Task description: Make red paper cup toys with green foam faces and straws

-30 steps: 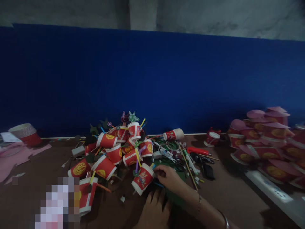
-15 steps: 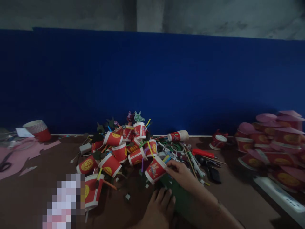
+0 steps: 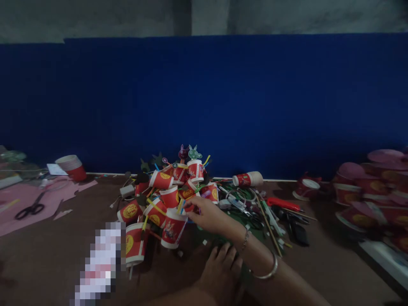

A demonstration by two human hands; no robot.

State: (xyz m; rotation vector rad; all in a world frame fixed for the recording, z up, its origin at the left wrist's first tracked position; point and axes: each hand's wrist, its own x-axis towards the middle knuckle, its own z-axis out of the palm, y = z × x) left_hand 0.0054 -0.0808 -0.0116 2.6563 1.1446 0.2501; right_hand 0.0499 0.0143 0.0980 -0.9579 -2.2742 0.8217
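Observation:
A red paper cup (image 3: 172,231) with a white rim stands slightly tilted at the front of the pile, with yellow and blue strips at its mouth. My right hand (image 3: 205,213) pinches it near the rim on its right side; the fingertips are partly hidden. Below, my left hand (image 3: 220,267) lies on the dark work surface with its fingers stretched forward and holds nothing. Beside the held cup are more red paper cups (image 3: 135,244) with colored strips. Flat rabbit-shaped figures (image 3: 193,152) rise from the cups at the back.
To the left lie scissors (image 3: 30,209) on pink sheets (image 3: 68,192), near a stack of cups (image 3: 72,168). On the right are a red-handled tool (image 3: 283,204), a thin stick (image 3: 267,227), a heap of cups with pink discs (image 3: 376,187) and a power strip (image 3: 382,259). A blue partition (image 3: 204,97) stands behind.
My right hand has carried the paper cup leftward against the pile and turned it more upright. My left hand stays low on the surface. The whole view has shifted somewhat.

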